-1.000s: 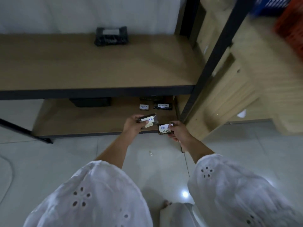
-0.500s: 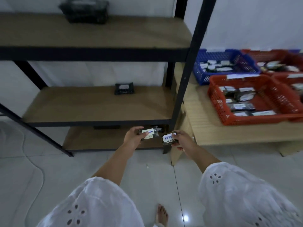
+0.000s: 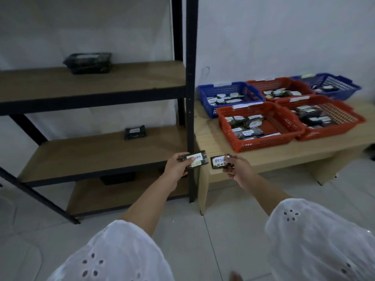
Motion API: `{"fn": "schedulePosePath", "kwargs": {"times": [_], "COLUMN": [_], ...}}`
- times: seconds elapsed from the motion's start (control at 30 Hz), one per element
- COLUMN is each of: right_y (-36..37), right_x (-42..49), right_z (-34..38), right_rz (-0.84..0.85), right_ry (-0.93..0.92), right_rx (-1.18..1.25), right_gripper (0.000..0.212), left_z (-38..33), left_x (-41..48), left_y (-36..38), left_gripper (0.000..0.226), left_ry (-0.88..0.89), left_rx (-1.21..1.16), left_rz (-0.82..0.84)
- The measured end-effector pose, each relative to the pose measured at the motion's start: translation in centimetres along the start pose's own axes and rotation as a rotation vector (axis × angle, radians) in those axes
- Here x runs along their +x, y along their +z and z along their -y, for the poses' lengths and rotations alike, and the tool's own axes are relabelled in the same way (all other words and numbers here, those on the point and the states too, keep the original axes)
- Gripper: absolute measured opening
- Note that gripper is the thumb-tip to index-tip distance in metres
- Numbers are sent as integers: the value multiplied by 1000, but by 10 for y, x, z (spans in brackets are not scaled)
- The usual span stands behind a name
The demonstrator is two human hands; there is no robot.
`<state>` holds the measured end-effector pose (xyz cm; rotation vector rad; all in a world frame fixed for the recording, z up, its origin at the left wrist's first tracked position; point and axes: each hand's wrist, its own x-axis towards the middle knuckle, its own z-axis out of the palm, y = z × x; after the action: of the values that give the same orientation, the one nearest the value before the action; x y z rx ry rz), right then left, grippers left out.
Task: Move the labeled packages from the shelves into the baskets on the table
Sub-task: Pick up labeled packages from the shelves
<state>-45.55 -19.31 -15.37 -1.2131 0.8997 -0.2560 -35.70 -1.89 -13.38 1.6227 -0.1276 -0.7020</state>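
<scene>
Left hand (image 3: 174, 166): fingers curled round the left end of a small dark wrapped package with a white and yellow label (image 3: 197, 160), thumb over its top edge, label facing up. Right hand (image 3: 236, 169): pinches a small dark wrapped package with a white label reading RETU (image 3: 220, 162) by its right end, the thumb covering the rest of the word. Both packages are carried in the air, roughly level, with their long axes running left to right across the view. Their free ends point at each other, just beside one another and not touching. The black metal upright of the shelving unit (image 3: 190, 98) stands behind the left-hand package. The near-left corner of the pale wooden table (image 3: 211, 138) lies just behind the right-hand one. The baskets lie ahead and to the right of both hands. Closest is the front red plastic mesh basket (image 3: 225, 126), with the blue plastic mesh basket (image 3: 205, 100) behind it and more red and blue ones further right. The right hand is the nearer, with open table between it and the red rim; the left hand probably must clear the upright first. Each package's long axis roughly matches the front basket's long side, so little turning looks necessary. The basket tags are too small to read, so the destination is undecided. On the shelves remain a small dark labeled package on the middle shelf (image 3: 135, 132) and a larger dark bundle on the upper shelf (image 3: 88, 62).
</scene>
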Motion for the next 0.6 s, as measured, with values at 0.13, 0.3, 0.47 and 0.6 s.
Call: {"fn": "schedulePosePath", "kwargs": {"times": [0.13,0.3,0.47,0.6], "right_y": [-38,-95,-165,-210], "right_x": [20,69,124,166], "right_z": [30,72,111,141], "right_rz": [-9,12,54,57], "right_ry": [-37,-45,-4,17], "right_rx": [43,131,200,191], "right_gripper": [16,12,15,33], "left_z": [-20,-39,-57,-67], "left_x": [17,65,110,141], "left_y": [46,123,217,273], "left_gripper": [34,22,23,24], "left_ry": [30,48,18,-31], "left_rx": [-14,-48,-162,-285], "left_rz": [51,50,8,-9]}}
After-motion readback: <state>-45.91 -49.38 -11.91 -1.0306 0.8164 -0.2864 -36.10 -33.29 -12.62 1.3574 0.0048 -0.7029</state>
